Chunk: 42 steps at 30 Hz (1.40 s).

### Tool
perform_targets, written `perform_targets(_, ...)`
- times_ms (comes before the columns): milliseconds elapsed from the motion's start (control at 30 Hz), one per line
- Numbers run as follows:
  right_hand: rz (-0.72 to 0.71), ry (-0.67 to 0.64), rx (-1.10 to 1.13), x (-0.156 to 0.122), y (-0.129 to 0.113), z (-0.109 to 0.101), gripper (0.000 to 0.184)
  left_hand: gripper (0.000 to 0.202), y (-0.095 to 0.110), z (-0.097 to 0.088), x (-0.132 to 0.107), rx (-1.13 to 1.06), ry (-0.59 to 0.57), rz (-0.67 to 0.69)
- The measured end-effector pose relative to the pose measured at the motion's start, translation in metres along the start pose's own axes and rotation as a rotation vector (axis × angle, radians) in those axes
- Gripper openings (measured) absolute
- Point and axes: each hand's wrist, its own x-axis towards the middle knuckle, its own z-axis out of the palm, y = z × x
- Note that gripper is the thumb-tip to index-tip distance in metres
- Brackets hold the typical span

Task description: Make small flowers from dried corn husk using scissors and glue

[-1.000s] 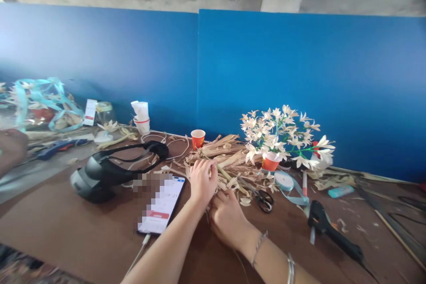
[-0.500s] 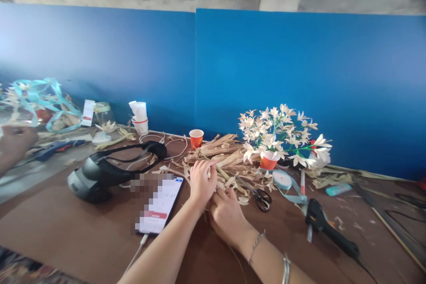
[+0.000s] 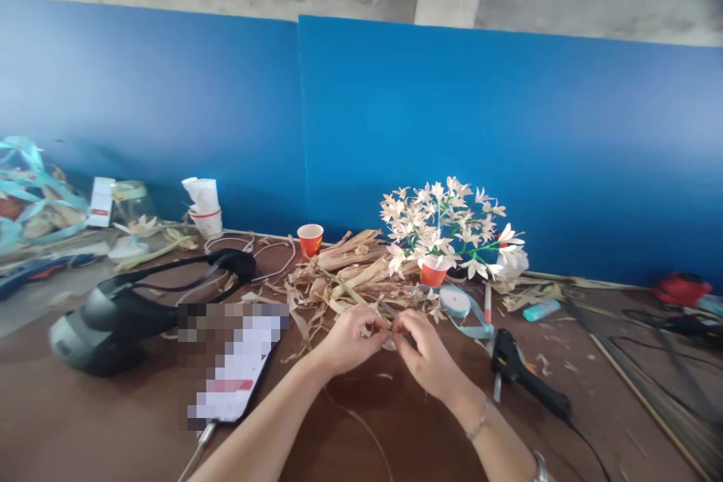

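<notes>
My left hand (image 3: 355, 340) and my right hand (image 3: 422, 350) meet fingertip to fingertip over the front of the brown table. Both are closed in a pinch on a small pale husk piece (image 3: 389, 344), mostly covered by the fingers. Just beyond them spreads a heap of dried corn husks (image 3: 355, 271). Behind the right hand stands an orange paper cup (image 3: 433, 271) full of cream husk flowers (image 3: 440, 222) on green stems. A roll of light blue ribbon (image 3: 455, 301) lies close to that cup. A thin strand (image 3: 361, 422) curves over the table below the hands.
On the left lie a phone (image 3: 242, 365) with its cable and a black-grey headset (image 3: 107, 324). An orange cup (image 3: 310, 241) and a white cup with tissue (image 3: 206, 215) stand along the blue partition (image 3: 452, 113). A black glue gun (image 3: 528, 376) rests on the right.
My hands have come lower and slightly right, the left no longer above the right; their fingertips now face each other. The view has turned right, and the other person's hand has left it.
</notes>
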Motion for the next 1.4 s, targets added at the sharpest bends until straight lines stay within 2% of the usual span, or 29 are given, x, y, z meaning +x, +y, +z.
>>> perform_targets(167, 0.015, 0.072, 0.033, -0.005, 0.002, 0.007, 0.01, 0.014, -0.008, 0.01, 0.0, 0.006, 0.042, 0.024)
perform_targets(367, 0.03, 0.111, -0.081, -0.006, 0.003, 0.01, 0.011, 0.014, -0.008, 0.014, -0.002, 0.086, 0.071, 0.082)
perform_targets(600, 0.112, 0.258, -0.289, -0.007, 0.002, 0.017, 0.008, 0.016, 0.003, 0.028, -0.003, 0.382, 0.218, 0.048)
perform_targets(700, 0.204, 0.294, -0.346, -0.007, 0.006, 0.013, 0.011, 0.018, 0.001, 0.028, -0.002, 0.421, 0.303, -0.003)
perform_targets(767, 0.255, 0.292, -0.293, -0.007, 0.01, 0.009, 0.012, 0.018, -0.003, 0.026, -0.001, 0.389, 0.353, -0.036)
perform_targets(900, 0.185, 0.262, -0.008, -0.006, 0.011, 0.007, 0.009, 0.019, -0.009, 0.024, 0.001, 0.258, 0.304, -0.056)
perform_targets(1000, 0.137, 0.258, 0.067, -0.005, 0.009, 0.01, 0.009, 0.018, -0.008, 0.027, 0.001, 0.222, 0.236, -0.039)
perform_targets(1167, 0.131, 0.251, -0.026, -0.004, 0.005, 0.012, 0.01, 0.014, -0.001, 0.031, -0.001, 0.277, 0.202, -0.002)
perform_targets(1400, 0.188, 0.306, -0.195, -0.005, 0.001, 0.017, 0.01, 0.016, 0.006, 0.035, -0.003, 0.439, 0.275, -0.047)
